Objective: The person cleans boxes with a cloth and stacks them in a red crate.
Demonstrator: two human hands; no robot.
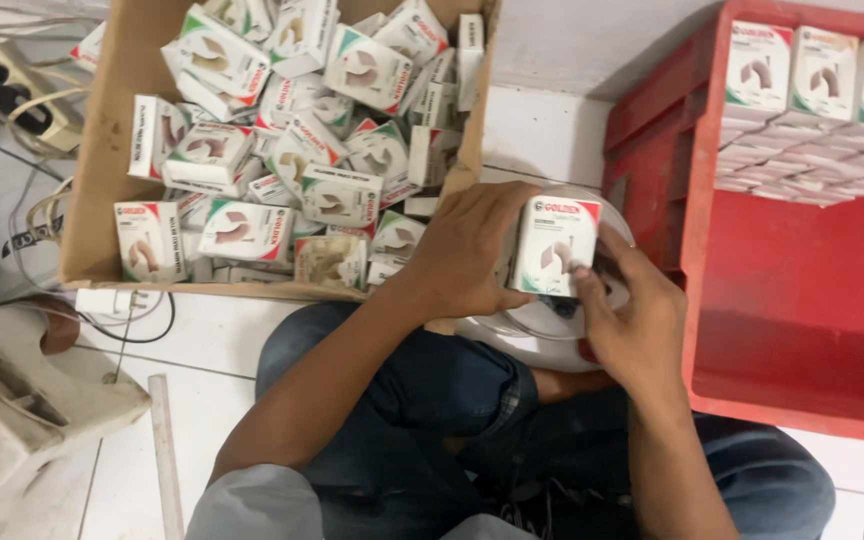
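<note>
A small white carton [553, 246] with red and green corner marks and a picture of a curved pipe fitting is being held between both hands, above a clear round plastic lid or dish [542, 330] that is lying over the lap of the seated person. The left hand [472, 250] is being wrapped round the carton's left side, its fingers [517, 215] closed against the box from behind and above. The right hand [632, 320] is being pressed to the carton's right and lower edge, with its fingers [584, 275] curled onto the front face, so the box is being gripped from both sides and kept upright, facing the camera. Just to the left, a brown cardboard box [102, 180] is being shown heaped with many like cartons [252, 130] lying at all angles. To the right, a red plastic crate [802, 300] is being filled with the same cartons in neat upright rows [812, 100] along its far side, while its near part is being left bare. The person's legs, clad in dark blue jeans [432, 400], are being folded on a white tiled floor [202, 340]. At the far left, a power strip with cables [12, 90] and a pale moulded object [32, 400] are being seen on the floor, well apart from the hands.
</note>
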